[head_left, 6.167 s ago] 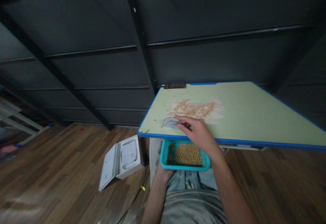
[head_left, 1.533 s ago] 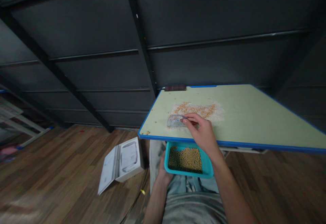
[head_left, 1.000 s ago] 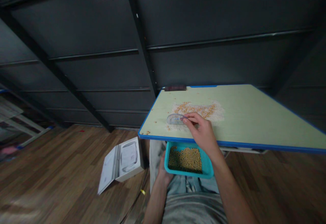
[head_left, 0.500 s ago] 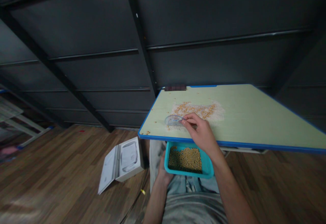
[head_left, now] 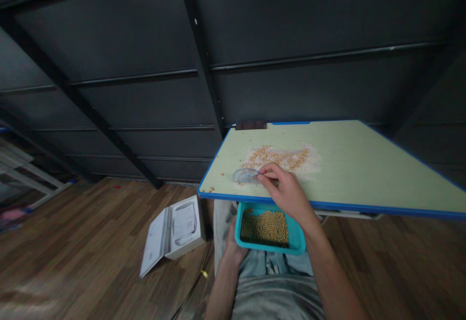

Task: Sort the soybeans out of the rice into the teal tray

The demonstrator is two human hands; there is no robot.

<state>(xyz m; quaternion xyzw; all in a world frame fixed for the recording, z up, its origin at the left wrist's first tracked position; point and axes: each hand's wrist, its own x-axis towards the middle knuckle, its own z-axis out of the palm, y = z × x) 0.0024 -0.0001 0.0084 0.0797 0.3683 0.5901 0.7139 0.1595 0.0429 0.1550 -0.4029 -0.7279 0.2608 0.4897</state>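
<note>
Right hand (head_left: 286, 191) pinches a clear protractor (head_left: 246, 176) on the table (head_left: 364, 164), near scattered beans (head_left: 278, 156). Left hand (head_left: 233, 246) grips the teal tray (head_left: 296, 242) of beans below the table edge.

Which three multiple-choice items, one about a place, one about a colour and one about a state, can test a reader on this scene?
1. Where is the tray of beans?
A. on the desk
B. below the desk edge, over the lap
C. on the floor

2. What colour is the desk rim?
A. blue
B. red
C. white

3. What does the right hand do?
A. hangs free
B. grips the tray
C. pinches a clear protractor

Answers: 1 B, the left hand holds it there; 2 A, a blue band edges it; 3 C, the fingers close on it.
</note>
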